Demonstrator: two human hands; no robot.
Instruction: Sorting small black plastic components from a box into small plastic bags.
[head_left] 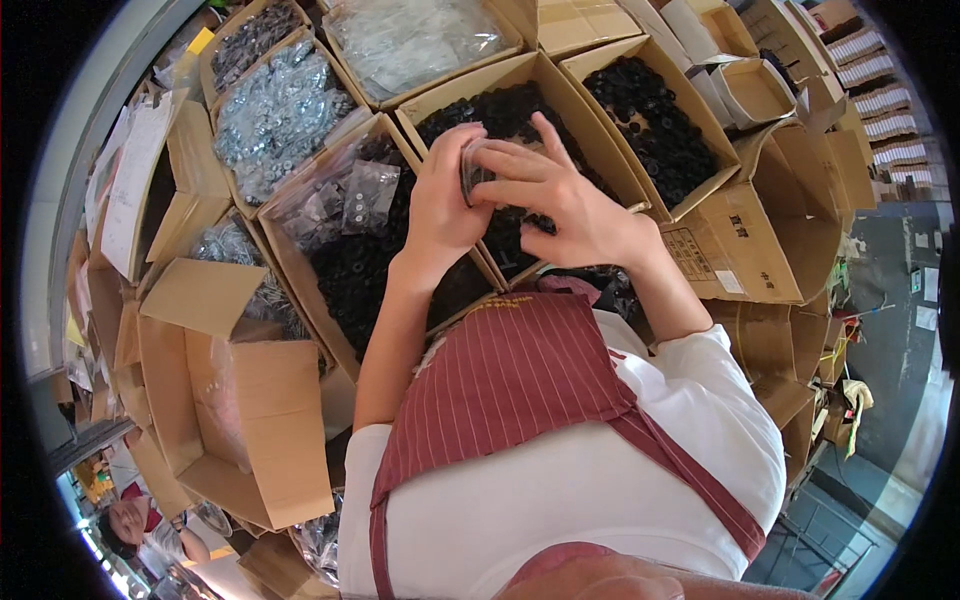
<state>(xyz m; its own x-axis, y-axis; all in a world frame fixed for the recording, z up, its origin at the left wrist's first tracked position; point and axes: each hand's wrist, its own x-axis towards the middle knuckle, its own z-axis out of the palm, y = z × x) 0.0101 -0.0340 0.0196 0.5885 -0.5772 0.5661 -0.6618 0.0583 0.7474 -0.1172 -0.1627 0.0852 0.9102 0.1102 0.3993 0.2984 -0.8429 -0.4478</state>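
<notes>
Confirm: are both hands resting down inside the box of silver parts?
No. Both the left hand and right hand are raised over a box of black parts, holding a small clear bag.

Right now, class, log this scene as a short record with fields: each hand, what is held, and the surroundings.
left hand: grips a small clear bag
right hand: fingers on the same bag
below the hands: cardboard box of black parts
neighbouring boxes: silver parts, more black parts
clothing: red striped apron, white shirt
</notes>
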